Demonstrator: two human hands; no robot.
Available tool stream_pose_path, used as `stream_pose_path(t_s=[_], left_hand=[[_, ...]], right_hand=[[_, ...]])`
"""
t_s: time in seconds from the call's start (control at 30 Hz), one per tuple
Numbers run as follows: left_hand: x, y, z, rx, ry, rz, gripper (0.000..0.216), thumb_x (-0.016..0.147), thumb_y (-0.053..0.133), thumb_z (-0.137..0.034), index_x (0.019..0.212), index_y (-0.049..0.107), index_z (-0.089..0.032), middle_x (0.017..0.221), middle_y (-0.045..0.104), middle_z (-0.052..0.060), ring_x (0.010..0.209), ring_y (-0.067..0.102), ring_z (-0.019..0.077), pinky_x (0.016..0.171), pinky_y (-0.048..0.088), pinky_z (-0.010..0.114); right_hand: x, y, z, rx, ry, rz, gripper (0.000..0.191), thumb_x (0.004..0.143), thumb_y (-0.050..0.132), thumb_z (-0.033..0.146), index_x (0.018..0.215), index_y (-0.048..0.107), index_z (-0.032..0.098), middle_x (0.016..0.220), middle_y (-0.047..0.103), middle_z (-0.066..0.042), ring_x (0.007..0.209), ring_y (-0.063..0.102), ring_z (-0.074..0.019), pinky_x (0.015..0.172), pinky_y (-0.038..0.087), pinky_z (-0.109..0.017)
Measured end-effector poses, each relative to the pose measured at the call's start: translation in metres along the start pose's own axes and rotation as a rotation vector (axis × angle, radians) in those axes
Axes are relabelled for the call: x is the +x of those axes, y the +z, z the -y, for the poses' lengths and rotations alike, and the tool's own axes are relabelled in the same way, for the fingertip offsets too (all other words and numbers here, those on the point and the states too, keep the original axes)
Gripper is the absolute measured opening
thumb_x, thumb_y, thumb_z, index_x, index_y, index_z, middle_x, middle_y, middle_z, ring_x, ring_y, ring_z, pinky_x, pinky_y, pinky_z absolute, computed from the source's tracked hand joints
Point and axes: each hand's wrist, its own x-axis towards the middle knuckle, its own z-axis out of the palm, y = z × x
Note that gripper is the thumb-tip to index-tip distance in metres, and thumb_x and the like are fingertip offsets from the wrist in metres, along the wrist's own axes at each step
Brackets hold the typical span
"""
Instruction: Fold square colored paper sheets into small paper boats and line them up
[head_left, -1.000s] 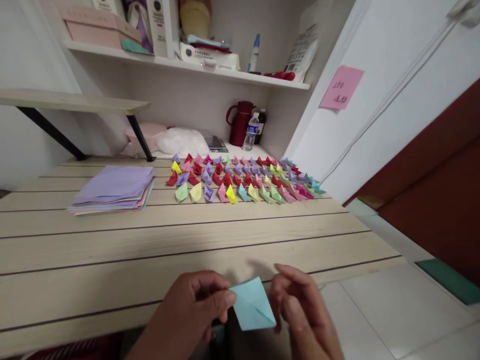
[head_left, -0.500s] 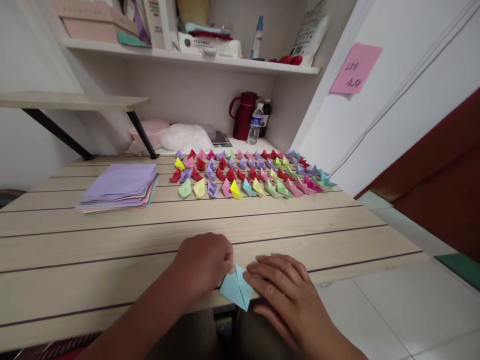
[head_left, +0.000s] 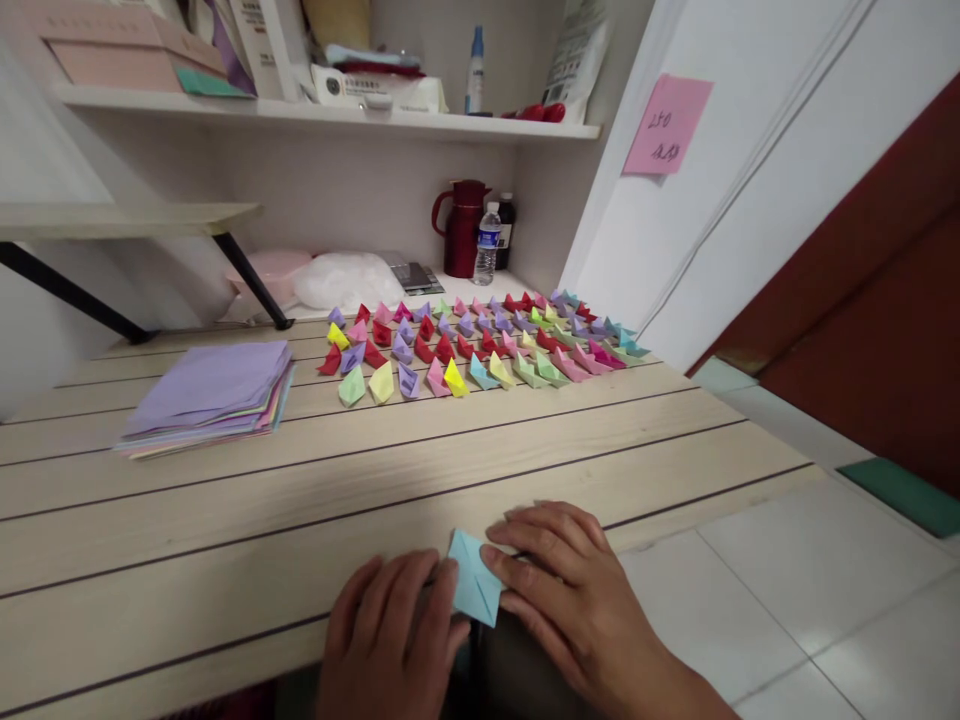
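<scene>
The left hand [head_left: 397, 610] and right hand [head_left: 566, 580] hide side parts of the paper [head_left: 474, 585], so the left hand's grip cannot be told. The clear bottle [head_left: 487, 245], its label too small to read, partly covers the dark bottle [head_left: 508, 215]; the top edge crops the bag [head_left: 581, 65].

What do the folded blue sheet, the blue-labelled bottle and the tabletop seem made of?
Folded blue sheet: matte paper, by its crisp creases.
Blue-labelled bottle: probably shiny clear plastic; see-through, with a ridged lower body.
Tabletop: dull pale wood, or wood-look laminate; faint grain between dark lines.
</scene>
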Motion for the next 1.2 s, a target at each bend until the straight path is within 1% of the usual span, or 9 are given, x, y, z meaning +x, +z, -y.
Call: stream_pose_path(t_s=[0.1, 0.2, 0.3, 0.47, 0.6, 0.73, 0.83, 1.03, 1.2], left_hand=[[-0.004, 0.006, -0.002, 0.037, -0.010, -0.002, 0.033, 0.088, 0.064, -0.031, 0.120, 0.067, -0.026, 0.108, 0.075, 0.002, 0.097, 0.064, 0.0195, 0.098, 0.038, 0.037], [-0.006, 0.006, -0.001, -0.022, -0.047, 0.014, 0.034, 0.087, 0.064, -0.028, 0.122, 0.067, -0.029, 0.109, 0.075, 0.001, 0.099, 0.064, 0.0190, 0.101, 0.036, 0.037], [-0.006, 0.003, -0.004, -0.101, -0.109, 0.004, 0.034, 0.087, 0.064, -0.025, 0.120, 0.067, -0.031, 0.110, 0.075, 0.000, 0.099, 0.065, 0.0183, 0.104, 0.033, 0.038], [0.003, 0.002, -0.020, -0.245, -0.351, -0.051, 0.022, 0.093, 0.055, -0.026, 0.107, 0.071, -0.033, 0.105, 0.075, 0.001, 0.097, 0.065, 0.0209, 0.108, 0.028, 0.049], [0.012, 0.002, -0.028, -0.294, -0.481, -0.063, 0.015, 0.090, 0.059, -0.028, 0.095, 0.072, -0.034, 0.097, 0.076, -0.001, 0.092, 0.065, 0.0203, 0.109, 0.027, 0.049], [0.019, 0.002, -0.032, -0.266, -0.567, -0.042, 0.010, 0.088, 0.059, -0.028, 0.079, 0.065, -0.028, 0.095, 0.075, 0.000, 0.092, 0.064, 0.0227, 0.107, 0.028, 0.052], [0.021, 0.002, -0.033, -0.229, -0.570, -0.034, 0.012, 0.088, 0.059, -0.027, 0.076, 0.059, -0.026, 0.095, 0.075, 0.002, 0.092, 0.064, 0.0236, 0.106, 0.029, 0.053], [0.021, 0.004, -0.033, -0.128, -0.482, -0.040, 0.011, 0.090, 0.056, -0.027, 0.079, 0.054, -0.027, 0.096, 0.074, 0.004, 0.091, 0.064, 0.0247, 0.102, 0.032, 0.056], [0.018, 0.007, -0.034, -0.124, -0.494, -0.042, 0.008, 0.090, 0.057, -0.028, 0.082, 0.057, -0.027, 0.104, 0.074, 0.005, 0.096, 0.063, 0.0258, 0.104, 0.031, 0.055]], right_hand=[[-0.002, 0.002, 0.001, -0.007, 0.004, -0.015, 0.032, 0.096, 0.057, 0.021, 0.128, 0.062, 0.025, 0.123, 0.069, -0.007, 0.117, 0.059, -0.0265, 0.098, 0.046, -0.048], [-0.003, 0.004, 0.002, -0.005, 0.025, -0.028, 0.031, 0.096, 0.058, 0.021, 0.126, 0.062, 0.028, 0.123, 0.069, -0.005, 0.116, 0.059, -0.0258, 0.098, 0.044, -0.047], [-0.001, 0.003, 0.005, 0.037, 0.060, -0.045, 0.024, 0.098, 0.057, 0.022, 0.119, 0.065, 0.029, 0.122, 0.069, -0.003, 0.115, 0.058, -0.0248, 0.097, 0.042, -0.046], [0.010, 0.000, 0.013, 0.114, 0.179, -0.063, 0.020, 0.101, 0.051, 0.025, 0.108, 0.068, 0.031, 0.111, 0.070, -0.001, 0.107, 0.060, -0.0223, 0.090, 0.042, -0.041], [0.017, 0.002, 0.017, 0.130, 0.262, -0.079, 0.012, 0.100, 0.055, 0.030, 0.103, 0.067, 0.030, 0.108, 0.070, -0.001, 0.100, 0.061, -0.0214, 0.087, 0.040, -0.039], [0.019, 0.005, 0.018, 0.126, 0.304, -0.081, 0.012, 0.099, 0.056, 0.034, 0.092, 0.062, 0.026, 0.106, 0.069, -0.001, 0.094, 0.059, -0.0219, 0.085, 0.037, -0.039], [0.019, 0.006, 0.019, 0.125, 0.308, -0.074, 0.014, 0.100, 0.053, 0.034, 0.092, 0.060, 0.026, 0.106, 0.069, -0.002, 0.094, 0.058, -0.0230, 0.084, 0.035, -0.040], [0.022, 0.010, 0.022, 0.077, 0.366, -0.074, 0.012, 0.097, 0.057, 0.028, 0.085, 0.056, 0.024, 0.107, 0.068, -0.002, 0.095, 0.057, -0.0246, 0.084, 0.033, -0.041], [0.022, 0.015, 0.023, 0.039, 0.405, -0.095, 0.015, 0.094, 0.061, 0.028, 0.081, 0.054, 0.024, 0.105, 0.068, -0.003, 0.094, 0.056, -0.0268, 0.083, 0.033, -0.042]])
